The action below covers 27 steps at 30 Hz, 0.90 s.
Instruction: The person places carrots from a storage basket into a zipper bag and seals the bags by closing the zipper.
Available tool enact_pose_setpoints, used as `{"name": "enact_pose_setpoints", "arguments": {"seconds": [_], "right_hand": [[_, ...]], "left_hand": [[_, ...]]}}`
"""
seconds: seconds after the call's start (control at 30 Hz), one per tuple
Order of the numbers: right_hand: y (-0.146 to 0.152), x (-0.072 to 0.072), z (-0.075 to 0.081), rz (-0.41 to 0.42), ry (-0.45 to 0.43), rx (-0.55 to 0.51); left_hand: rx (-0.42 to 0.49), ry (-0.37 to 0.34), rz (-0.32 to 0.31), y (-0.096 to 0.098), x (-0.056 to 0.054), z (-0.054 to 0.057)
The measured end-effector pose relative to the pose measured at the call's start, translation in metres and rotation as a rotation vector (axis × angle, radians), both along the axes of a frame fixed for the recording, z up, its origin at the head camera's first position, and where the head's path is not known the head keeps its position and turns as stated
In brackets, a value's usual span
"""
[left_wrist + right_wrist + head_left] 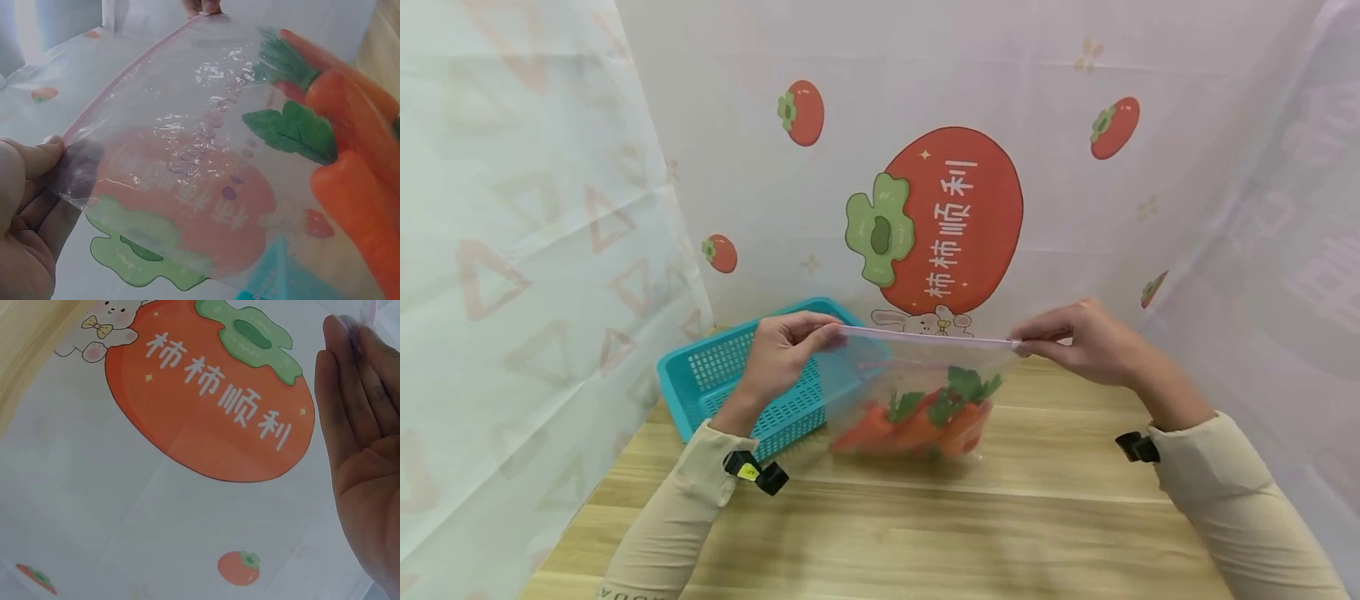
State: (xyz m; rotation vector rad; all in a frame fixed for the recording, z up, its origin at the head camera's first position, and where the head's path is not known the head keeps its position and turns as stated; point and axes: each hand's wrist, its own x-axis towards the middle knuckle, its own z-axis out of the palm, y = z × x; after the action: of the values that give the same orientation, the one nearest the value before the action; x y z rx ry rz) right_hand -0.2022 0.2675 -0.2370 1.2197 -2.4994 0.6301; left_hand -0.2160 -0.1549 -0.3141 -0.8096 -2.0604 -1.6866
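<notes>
A clear zip bag [917,379] with a pink top strip hangs between both hands, its lower part near the wooden table. Inside it lie several orange carrots [917,429] with green leafy tops, also seen large in the left wrist view, where one carrot [356,206] is nearest. My left hand [786,350] pinches the left end of the strip between thumb and fingers. At the strip's right end, my right hand [1078,342] pinches the corner, thumb against fingertips. The right wrist view shows that hand [369,419] with only a bit of the bag at its fingertips.
Behind the left hand and bag stands a turquoise plastic basket [700,375] with perforated walls. The wooden table [925,533] reaches toward me. White printed sheets form walls at the back and sides, the back sheet [737,150] bearing persimmon drawings.
</notes>
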Motion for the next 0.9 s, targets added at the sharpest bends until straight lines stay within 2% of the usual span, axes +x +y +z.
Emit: {"name": "enact_pose_setpoints", "arguments": {"seconds": [0.17,0.3,0.4,0.53,0.67,0.77,0.9], "right_hand": [[0.009,0.012,0.003,0.018,0.015,-0.007],[0.017,0.027,0.005,0.034,0.005,-0.010],[0.022,0.038,0.007,0.053,0.024,-0.016],[0.027,0.052,0.007,0.076,0.030,-0.010],[0.031,0.064,0.003,0.113,-0.014,-0.003],[0.034,0.068,-0.004,0.112,-0.039,-0.009],[0.038,0.061,-0.014,0.026,-0.058,-0.012]], "left_hand": [[-0.020,-0.042,-0.043,0.006,0.008,0.006],[-0.040,-0.093,-0.085,0.011,0.021,0.011],[-0.059,-0.092,-0.100,0.013,0.031,0.014],[-0.061,-0.101,-0.141,0.015,0.043,0.016],[-0.076,-0.136,-0.169,0.015,0.054,0.014],[-0.095,-0.152,-0.184,0.017,0.055,0.011],[-0.108,-0.169,-0.172,0.024,0.044,0.007]]}}
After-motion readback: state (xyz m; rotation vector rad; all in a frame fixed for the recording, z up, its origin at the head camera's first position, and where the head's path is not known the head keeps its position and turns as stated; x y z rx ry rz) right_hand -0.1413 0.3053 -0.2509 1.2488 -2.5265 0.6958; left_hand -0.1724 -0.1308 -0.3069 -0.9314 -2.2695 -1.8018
